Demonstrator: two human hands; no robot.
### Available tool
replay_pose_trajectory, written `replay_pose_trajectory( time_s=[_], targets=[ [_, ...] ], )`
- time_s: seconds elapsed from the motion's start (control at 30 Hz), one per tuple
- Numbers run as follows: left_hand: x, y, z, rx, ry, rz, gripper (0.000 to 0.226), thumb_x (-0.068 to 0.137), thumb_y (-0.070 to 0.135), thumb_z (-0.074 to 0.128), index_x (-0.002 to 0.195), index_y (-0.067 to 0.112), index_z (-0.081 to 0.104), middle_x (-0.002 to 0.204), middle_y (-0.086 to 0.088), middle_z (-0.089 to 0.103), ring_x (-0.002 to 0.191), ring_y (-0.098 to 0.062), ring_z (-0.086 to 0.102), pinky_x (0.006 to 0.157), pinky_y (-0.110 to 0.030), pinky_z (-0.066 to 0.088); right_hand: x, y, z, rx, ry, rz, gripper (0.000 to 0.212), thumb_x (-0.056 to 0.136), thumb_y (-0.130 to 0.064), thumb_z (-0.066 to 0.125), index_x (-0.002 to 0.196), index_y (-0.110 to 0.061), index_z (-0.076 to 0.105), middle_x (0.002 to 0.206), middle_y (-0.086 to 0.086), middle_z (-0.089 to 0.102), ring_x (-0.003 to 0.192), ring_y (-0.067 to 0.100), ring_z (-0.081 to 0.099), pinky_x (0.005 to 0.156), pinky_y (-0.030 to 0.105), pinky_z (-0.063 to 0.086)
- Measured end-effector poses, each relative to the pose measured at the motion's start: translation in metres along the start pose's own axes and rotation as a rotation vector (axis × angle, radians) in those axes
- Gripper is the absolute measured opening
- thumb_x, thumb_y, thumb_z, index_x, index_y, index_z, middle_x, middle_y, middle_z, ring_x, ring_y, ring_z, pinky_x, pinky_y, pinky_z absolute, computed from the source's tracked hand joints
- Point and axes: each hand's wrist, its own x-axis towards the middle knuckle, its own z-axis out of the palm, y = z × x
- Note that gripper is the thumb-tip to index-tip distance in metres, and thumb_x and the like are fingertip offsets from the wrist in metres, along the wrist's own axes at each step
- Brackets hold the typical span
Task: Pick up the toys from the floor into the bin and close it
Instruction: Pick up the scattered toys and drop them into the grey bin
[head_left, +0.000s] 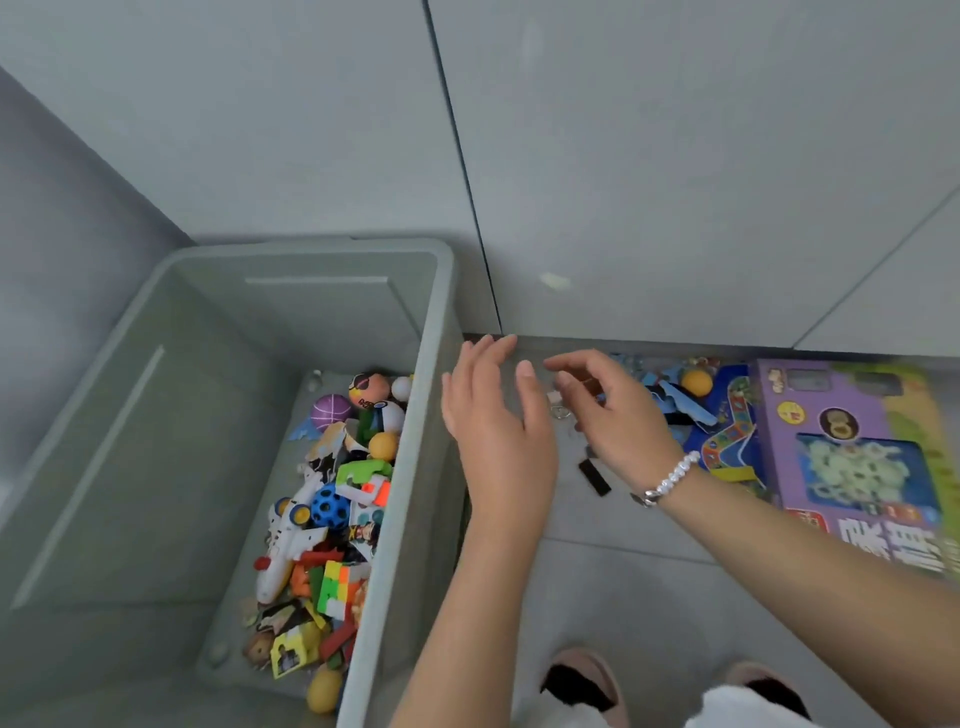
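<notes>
A grey-green bin (426, 415) stands open on the left, its bottom covered with several toys (332, 509), among them balls, a colour cube and a white plane. My left hand (493, 415) hovers just right of the bin's wall, fingers straight and holding nothing. My right hand (608, 410), a bead bracelet on its wrist, hangs above the floor with fingers loosely curled over a small ring (558, 412) and small bits. A black flat piece (595, 475) lies on the floor under the right wrist.
Against the wall to the right lie blue toy pieces with an orange ball (696, 382), a blue game board (727, 441) and a purple game box (852, 457). Grey cabinet doors rise behind. My slippered feet (582, 680) stand at the bottom on the tiled floor.
</notes>
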Motion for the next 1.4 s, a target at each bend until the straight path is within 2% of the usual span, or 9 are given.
replay_pose_trajectory(
  time_s=[0.1, 0.17, 0.4, 0.47, 0.6, 0.87, 1.17, 1.3, 1.4],
  targets=[
    [-0.001, -0.01, 0.032, -0.084, -0.118, -0.071, 0.028, 0.098, 0.022, 0.045, 0.125, 0.02, 0.053, 0.116, 0.02, 0.047, 0.109, 0.018, 0.039, 0.096, -0.007, 0.03, 0.001, 0.035, -0.014, -0.058, 0.046, 0.055, 0.016, 0.094, -0.022, 0.048, 0.106, -0.024, 0.06, 0.095, -0.012, 0.058, 0.085, 0.002, 0.054, 0.069, 0.009, 0.041],
    [-0.004, -0.022, 0.056, -0.071, -0.176, -0.101, 0.028, 0.098, 0.024, 0.045, 0.124, 0.02, 0.053, 0.113, 0.02, 0.046, 0.101, 0.018, 0.04, 0.086, 0.004, 0.026, 0.001, 0.06, -0.019, -0.099, 0.064, 0.102, 0.019, 0.095, -0.022, 0.048, 0.109, -0.021, 0.06, 0.101, -0.01, 0.057, 0.085, -0.002, 0.052, 0.068, 0.004, 0.04],
    [-0.029, -0.102, 0.127, 0.085, -0.309, -0.292, 0.031, 0.094, 0.03, 0.052, 0.123, 0.019, 0.055, 0.122, 0.002, 0.051, 0.109, -0.012, 0.051, 0.097, -0.036, 0.045, -0.012, 0.154, -0.03, -0.265, 0.031, 0.289, 0.024, 0.092, -0.024, 0.051, 0.115, -0.018, 0.059, 0.106, -0.001, 0.057, 0.087, 0.009, 0.054, 0.066, 0.01, 0.037],
    [-0.038, -0.123, 0.137, 0.116, -0.352, -0.383, 0.034, 0.091, 0.028, 0.058, 0.123, 0.017, 0.055, 0.121, -0.001, 0.05, 0.105, -0.016, 0.054, 0.095, -0.033, 0.046, -0.018, 0.175, -0.031, -0.281, 0.019, 0.34, 0.026, 0.092, -0.025, 0.052, 0.115, -0.017, 0.059, 0.108, 0.002, 0.058, 0.089, 0.01, 0.054, 0.074, 0.015, 0.038],
    [-0.051, -0.148, 0.151, 0.137, -0.361, -0.464, 0.042, 0.082, 0.022, 0.071, 0.12, 0.012, 0.056, 0.112, -0.002, 0.048, 0.081, -0.008, 0.049, 0.069, -0.001, 0.035, -0.027, 0.199, -0.035, -0.312, -0.033, 0.422, 0.027, 0.092, -0.025, 0.053, 0.117, -0.015, 0.058, 0.108, 0.006, 0.056, 0.085, 0.011, 0.052, 0.079, 0.02, 0.04],
    [-0.049, -0.152, 0.179, 0.264, -0.333, -0.396, 0.048, 0.08, 0.02, 0.072, 0.124, 0.013, 0.054, 0.114, -0.004, 0.06, 0.106, -0.021, 0.054, 0.085, -0.027, 0.042, -0.028, 0.21, -0.041, -0.332, 0.051, 0.414, 0.023, 0.089, -0.018, 0.056, 0.112, -0.014, 0.061, 0.108, 0.005, 0.059, 0.084, 0.01, 0.053, 0.079, 0.02, 0.042],
    [-0.037, -0.148, 0.18, 0.132, -0.327, -0.351, 0.028, 0.086, 0.008, 0.064, 0.114, 0.012, 0.061, 0.11, -0.003, 0.052, 0.087, -0.01, 0.052, 0.079, -0.007, 0.035, -0.031, 0.213, -0.046, -0.37, 0.089, 0.422, 0.023, 0.088, -0.021, 0.059, 0.109, -0.012, 0.06, 0.101, 0.006, 0.058, 0.08, 0.012, 0.054, 0.075, 0.024, 0.046],
    [-0.019, -0.143, 0.19, 0.112, -0.397, -0.308, 0.038, 0.083, 0.011, 0.068, 0.12, 0.01, 0.059, 0.116, -0.001, 0.044, 0.092, -0.016, 0.058, 0.085, -0.011, 0.038, -0.019, 0.214, -0.044, -0.383, 0.11, 0.432, 0.024, 0.088, -0.021, 0.059, 0.109, -0.011, 0.06, 0.103, 0.007, 0.056, 0.077, 0.011, 0.052, 0.072, 0.02, 0.04],
    [-0.01, -0.143, 0.203, 0.266, -0.451, -0.263, 0.042, 0.083, 0.021, 0.069, 0.122, 0.011, 0.057, 0.125, -0.008, 0.047, 0.103, -0.024, 0.057, 0.085, -0.024, 0.041, -0.014, 0.214, -0.042, -0.389, 0.112, 0.449, 0.025, 0.088, -0.024, 0.059, 0.11, -0.011, 0.059, 0.103, 0.005, 0.055, 0.079, 0.011, 0.052, 0.072, 0.02, 0.039]
  ],
)
